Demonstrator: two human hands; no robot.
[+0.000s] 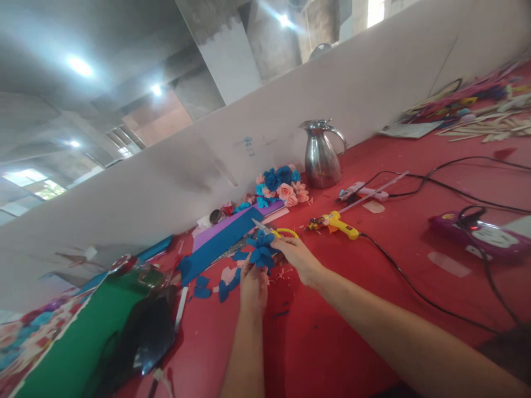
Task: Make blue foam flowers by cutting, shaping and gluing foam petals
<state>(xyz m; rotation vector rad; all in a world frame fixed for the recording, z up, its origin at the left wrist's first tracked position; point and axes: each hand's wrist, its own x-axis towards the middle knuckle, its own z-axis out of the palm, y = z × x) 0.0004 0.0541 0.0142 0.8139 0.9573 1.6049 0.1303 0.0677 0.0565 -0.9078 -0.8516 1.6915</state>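
My left hand pinches a blue paper flower from below and holds it just above the red table. My right hand is closed on yellow-handled scissors, whose blades point left at the flower's top. Blue paper petals lie scattered on the table to the left of my hands.
Blue and purple foam sheets lie behind the flower. A bunch of finished pink and blue flowers, a steel jug, a yellow glue gun with its black cord, a purple power strip, green sheet at left.
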